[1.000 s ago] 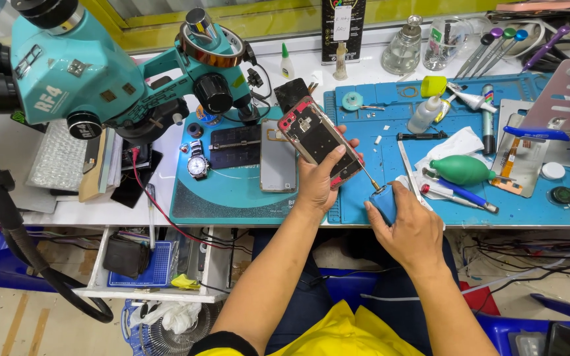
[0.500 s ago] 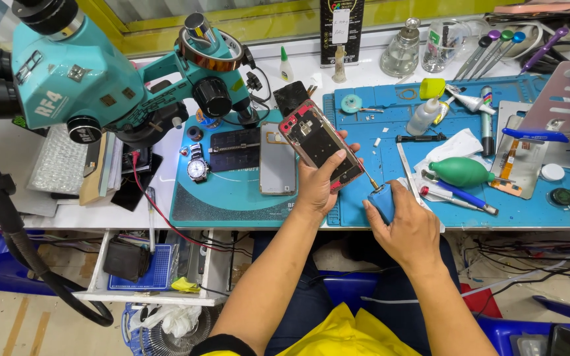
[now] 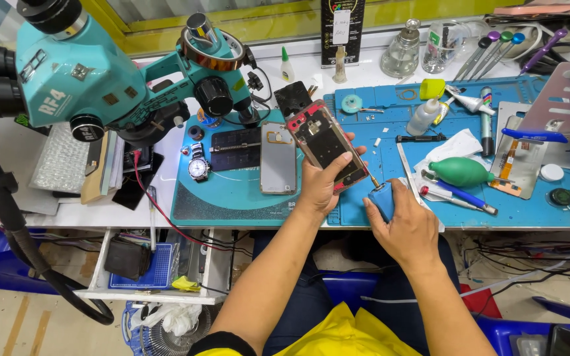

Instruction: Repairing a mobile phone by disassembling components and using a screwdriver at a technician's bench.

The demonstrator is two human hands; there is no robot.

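Working surface: a white worktop (image 3: pixel 8 142) carrying a teal mat (image 3: pixel 232 198) and a blue mat (image 3: pixel 529 204) side by side along its front edge.
Far left: a teal microscope (image 3: pixel 80 86) stands over the worktop's left end, its head above the teal mat's back left corner.
Teal mat: a wristwatch (image 3: pixel 198 168) lies near its left edge; a silver phone back cover (image 3: pixel 278 158) lies flat at its middle.
Left hand (image 3: pixel 321 188): closed around an opened phone (image 3: pixel 324 142), thumb across its face, held tilted over the seam between the two mats.
Right hand (image 3: pixel 407 227): wrapped around a blue-handled tool (image 3: pixel 382 198) at the blue mat's front left corner; its metal tip seems to touch the phone's lower right corner, though this is small.
Blue mat, right: a green air blower (image 3: pixel 463 171) lies mid-mat on a white cloth (image 3: pixel 456 145); tweezers and pens lie beside it.
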